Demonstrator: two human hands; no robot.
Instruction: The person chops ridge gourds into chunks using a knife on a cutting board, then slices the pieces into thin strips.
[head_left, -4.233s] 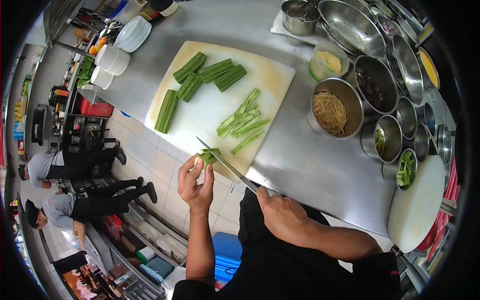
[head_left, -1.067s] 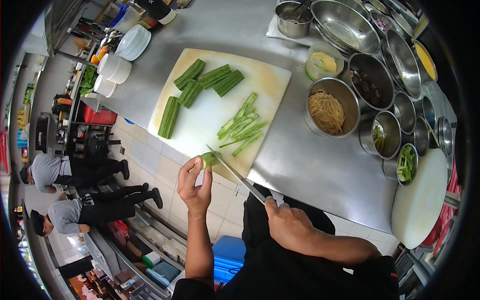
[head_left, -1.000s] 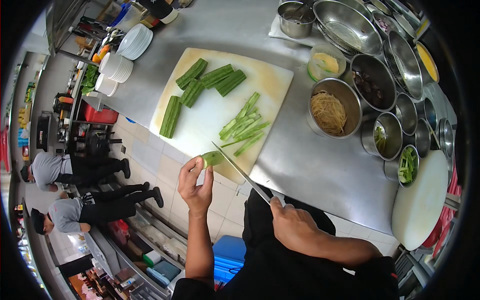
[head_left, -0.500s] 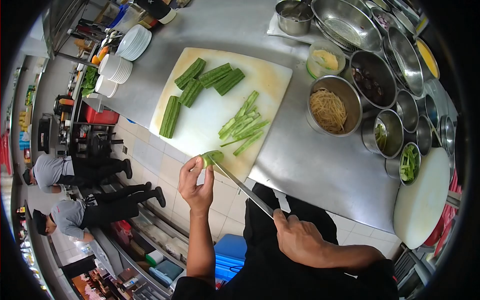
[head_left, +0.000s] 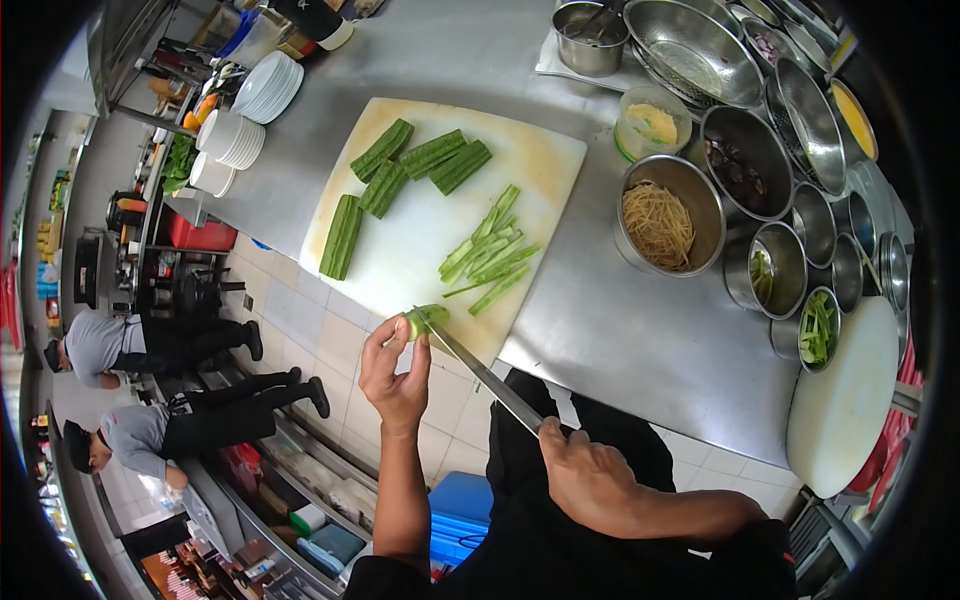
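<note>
My left hand (head_left: 395, 372) pinches a short piece of ridged green gourd (head_left: 428, 318) at the near edge of the white cutting board (head_left: 450, 185). In my right hand (head_left: 590, 475) is the handle of a long knife (head_left: 490, 382). Its blade slants up to the left, and its tip end meets the gourd piece close to my left fingers. Several thick gourd chunks (head_left: 380, 188) lie on the board's far left. Thin cut strips (head_left: 488, 250) are piled nearer, to the right of the held piece.
To the right stand metal bowls, including one of pale yellow shreds (head_left: 657, 226) and one of green slices (head_left: 818, 328). A round white board (head_left: 848, 400) stands at the right edge. White plates (head_left: 268, 86) are stacked at left. Two people (head_left: 140, 435) stand across the floor.
The knife and my right hand have shifted very slightly left, and the blade still meets the gourd piece. The pieces on the board keep their places.
</note>
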